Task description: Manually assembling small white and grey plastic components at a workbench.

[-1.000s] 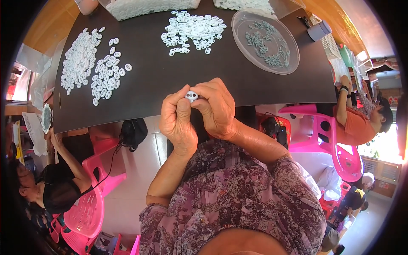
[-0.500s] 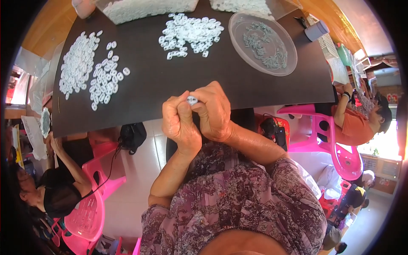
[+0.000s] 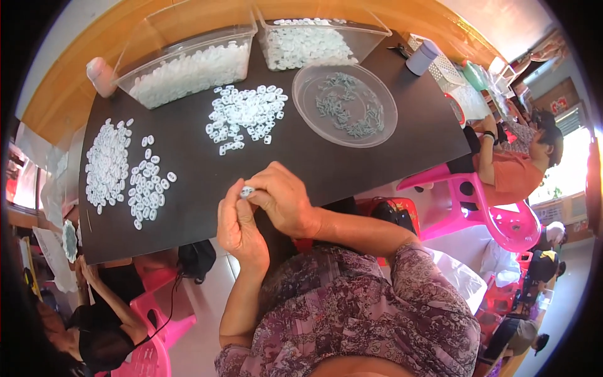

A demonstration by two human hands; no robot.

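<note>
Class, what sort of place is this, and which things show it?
Probably a shared workroom or small workshop: small white parts lie heaped on a dark table, clear bins hold more white pieces, and other people are nearby.

A dark table (image 3: 188,220) is carrying everything. Along its left side a dense pile (image 3: 107,163) of white pieces is lying, with a looser cluster (image 3: 147,188) spreading just beside it and a thin stick (image 3: 89,220) resting near the edge. Another heap (image 3: 247,113) is sitting mid-table. Behind, a pink bottle (image 3: 100,76), a left tub (image 3: 188,28) and a right tub (image 3: 364,31) are standing. A round dish (image 3: 309,94) holding grey-green pins (image 3: 361,129) is lying before the right tub; a lilac cup (image 3: 422,58) is standing far right.
</note>
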